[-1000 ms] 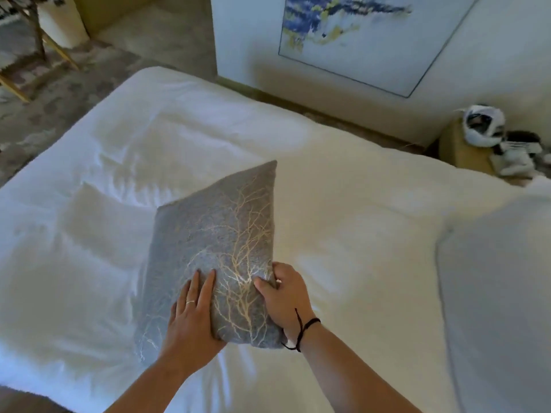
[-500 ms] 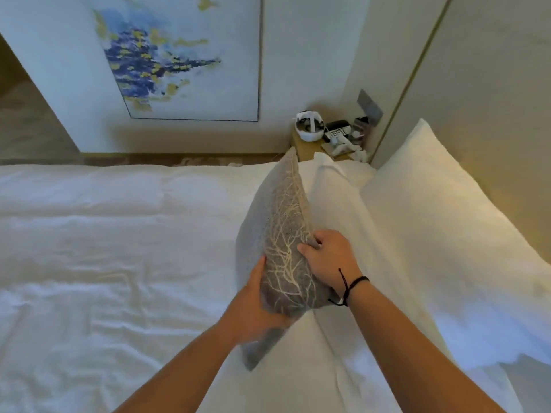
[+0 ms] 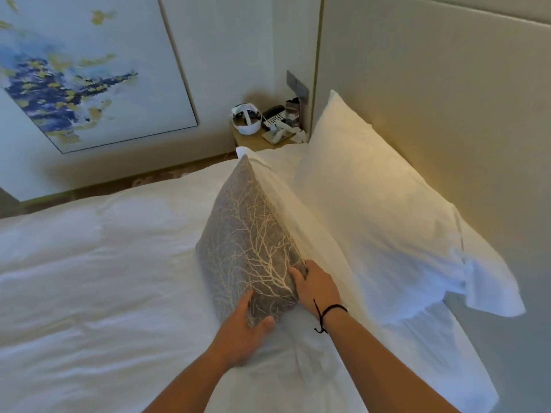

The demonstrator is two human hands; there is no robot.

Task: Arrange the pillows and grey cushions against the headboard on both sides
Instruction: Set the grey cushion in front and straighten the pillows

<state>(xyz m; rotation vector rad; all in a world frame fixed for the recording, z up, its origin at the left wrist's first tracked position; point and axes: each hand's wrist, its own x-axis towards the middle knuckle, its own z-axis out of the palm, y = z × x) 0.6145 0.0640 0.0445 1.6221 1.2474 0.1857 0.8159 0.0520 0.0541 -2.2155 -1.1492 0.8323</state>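
- Whereas a second ago the grey cushion (image 3: 250, 248) was held low over the open middle of the bed (image 3: 89, 293), in the head view it is now seen stood on edge against the front white pillow (image 3: 316, 234), near the headboard (image 3: 432, 114).
- Half a second ago it was lifted clear of the sheet; its lower corner is now set down on the bed, so it can be judged as placed rather than carried.
- The left hand (image 3: 247, 326) is laid on the cushion's near lower corner, its fingers spread on the fabric instead of wrapped around the edge.
- The right hand (image 3: 316, 284) is clamped on the cushion's right edge, its fingers tucked between cushion and pillow.
- A second white pillow (image 3: 372, 189) is leaned directly on the headboard behind the first.
- At the far corner a nightstand (image 3: 253, 141) with small items is seen, and a painting (image 3: 74, 70) on the left wall.
- This side is judged nearly done; only pressing the cushion upright and letting go seems left, with the other side out of sight.
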